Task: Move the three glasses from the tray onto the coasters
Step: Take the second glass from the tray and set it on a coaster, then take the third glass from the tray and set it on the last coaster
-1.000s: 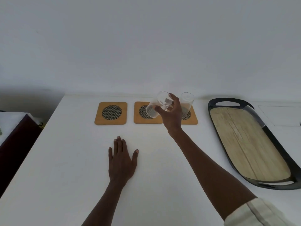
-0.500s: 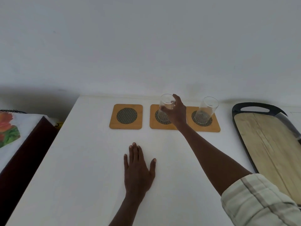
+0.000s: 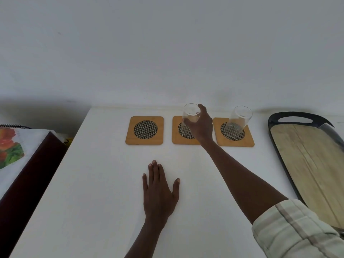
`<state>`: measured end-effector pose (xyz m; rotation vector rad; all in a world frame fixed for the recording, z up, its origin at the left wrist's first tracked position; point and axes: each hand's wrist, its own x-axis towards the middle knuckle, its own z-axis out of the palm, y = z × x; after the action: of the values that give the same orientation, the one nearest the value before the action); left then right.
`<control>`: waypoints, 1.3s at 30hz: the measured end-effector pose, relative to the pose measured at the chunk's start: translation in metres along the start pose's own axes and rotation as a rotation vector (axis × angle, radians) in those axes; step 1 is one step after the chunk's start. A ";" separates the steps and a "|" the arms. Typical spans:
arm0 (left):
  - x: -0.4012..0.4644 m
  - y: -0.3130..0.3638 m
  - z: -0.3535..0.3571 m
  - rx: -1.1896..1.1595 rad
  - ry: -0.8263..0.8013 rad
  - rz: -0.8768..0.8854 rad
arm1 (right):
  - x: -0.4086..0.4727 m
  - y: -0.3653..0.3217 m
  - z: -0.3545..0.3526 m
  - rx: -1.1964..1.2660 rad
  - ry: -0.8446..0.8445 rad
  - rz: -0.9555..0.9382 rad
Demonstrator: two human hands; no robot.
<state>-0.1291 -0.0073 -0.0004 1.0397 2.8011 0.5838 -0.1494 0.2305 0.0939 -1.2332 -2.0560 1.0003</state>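
Three square wooden coasters with dark mesh circles lie in a row at the back of the white table. The left coaster is bare. On the middle coaster stands a clear glass, with my right hand wrapped around its side. A second clear glass stands upright on the right coaster. My left hand lies flat on the table, fingers spread. The oval wooden tray at the right shows no glass.
The white table meets a plain wall at the back. To the left, past the table edge, stands dark furniture with a flowered cloth on it. The tray's black handle points toward the wall.
My right hand has brought the tilted glass upright and lowered it onto the middle coaster. The view has shifted left, so the tray sits further right. My left hand stays flat.
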 end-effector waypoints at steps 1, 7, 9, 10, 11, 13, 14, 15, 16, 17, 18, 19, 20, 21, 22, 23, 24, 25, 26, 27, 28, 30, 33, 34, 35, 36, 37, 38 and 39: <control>0.000 0.000 0.000 0.002 0.000 -0.002 | 0.000 0.000 -0.001 -0.006 -0.008 0.005; 0.000 0.000 0.000 0.017 0.006 0.000 | -0.004 -0.004 -0.008 -0.051 -0.059 0.009; 0.000 0.001 0.000 0.021 0.001 -0.001 | -0.012 -0.004 -0.013 -0.034 -0.012 -0.016; 0.000 0.001 0.000 0.021 -0.001 -0.001 | -0.017 -0.004 -0.017 -0.029 0.025 -0.043; 0.000 0.001 -0.001 0.021 -0.002 -0.001 | -0.023 -0.003 -0.021 -0.028 0.059 -0.073; -0.001 0.001 -0.001 0.021 -0.009 -0.002 | -0.035 -0.001 -0.031 -0.031 0.108 -0.129; -0.001 0.001 -0.002 0.021 -0.015 -0.003 | -0.040 0.001 -0.037 -0.030 0.123 -0.155; -0.001 0.001 -0.002 0.019 -0.019 -0.004 | -0.046 0.003 -0.043 -0.024 0.134 -0.183; -0.001 0.001 -0.003 0.015 -0.019 -0.006 | -0.052 0.005 -0.049 -0.019 0.143 -0.211; -0.002 0.002 -0.004 0.014 -0.016 -0.007 | -0.059 0.008 -0.056 -0.016 0.151 -0.235; -0.002 0.002 -0.004 0.018 -0.016 -0.006 | -0.064 0.012 -0.063 -0.013 0.157 -0.251; -0.003 0.003 -0.005 0.026 -0.020 -0.005 | -0.070 0.016 -0.070 -0.010 0.161 -0.259; -0.004 0.004 -0.006 0.033 -0.024 -0.003 | -0.076 0.020 -0.077 -0.005 0.163 -0.265; -0.004 0.005 -0.006 0.037 -0.026 -0.003 | -0.081 0.025 -0.084 0.001 0.168 -0.269; -0.005 0.006 -0.006 0.040 -0.031 -0.007 | -0.086 0.030 -0.092 0.006 0.176 -0.270; -0.006 0.008 -0.006 0.040 -0.040 -0.017 | -0.089 0.035 -0.099 0.007 0.185 -0.266; -0.007 0.010 -0.006 0.037 -0.049 -0.031 | -0.093 0.040 -0.108 0.005 0.192 -0.261; -0.009 0.013 -0.006 0.027 -0.052 -0.044 | -0.097 0.045 -0.116 0.002 0.197 -0.256; -0.012 0.017 -0.006 0.014 -0.050 -0.051 | -0.100 0.050 -0.125 -0.001 0.201 -0.255; -0.016 0.023 -0.005 0.002 -0.047 -0.049 | -0.103 0.056 -0.133 -0.003 0.207 -0.253; -0.019 0.030 -0.003 -0.008 -0.046 -0.037 | -0.106 0.062 -0.142 -0.008 0.214 -0.251; -0.026 0.050 0.002 -0.031 -0.046 0.002 | -0.110 0.074 -0.160 -0.018 0.227 -0.237; -0.035 0.089 0.011 -0.079 -0.065 0.055 | -0.114 0.091 -0.188 -0.013 0.247 -0.216; -0.038 0.102 0.015 -0.087 -0.070 0.076 | -0.115 0.097 -0.197 -0.012 0.259 -0.214; -0.041 0.115 0.019 -0.090 -0.075 0.098 | -0.115 0.103 -0.207 -0.012 0.274 -0.211; -0.043 0.127 0.023 -0.094 -0.081 0.116 | -0.114 0.109 -0.216 -0.013 0.289 -0.208; -0.045 0.138 0.027 -0.100 -0.091 0.129 | -0.114 0.116 -0.226 -0.015 0.301 -0.203; -0.047 0.150 0.031 -0.107 -0.102 0.140 | -0.113 0.123 -0.235 -0.020 0.312 -0.198; -0.049 0.161 0.035 -0.114 -0.110 0.149 | -0.112 0.130 -0.245 -0.027 0.325 -0.190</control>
<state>0.0136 0.0839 0.0268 1.2249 2.5799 0.6715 0.1474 0.2480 0.1227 -1.1067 -1.8924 0.6408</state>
